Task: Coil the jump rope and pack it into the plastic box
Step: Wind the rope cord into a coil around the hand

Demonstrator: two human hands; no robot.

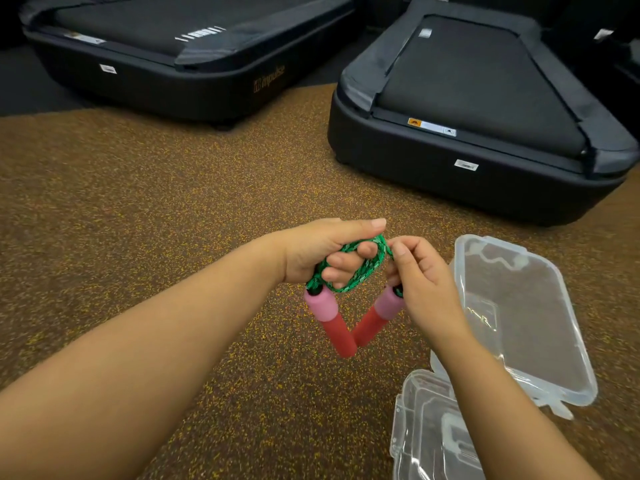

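Observation:
A green braided jump rope [363, 277] is wound in loops around the fingers of my left hand [322, 252]. My right hand [420, 282] pinches the rope near its right end, just above one handle. Two handles in pink and red foam hang below the hands: the left handle [330, 320] and the right handle [377, 315], their red tips touching in a V. The clear plastic box [568, 348] lies open on the floor to the right, its lid [426, 431] nearer to me, partly behind my right forearm.
The floor [138, 220] is brown speckled rubber. Two black treadmill ends stand beyond: one at the far left [194, 88], one at the right [485, 161] close behind the box.

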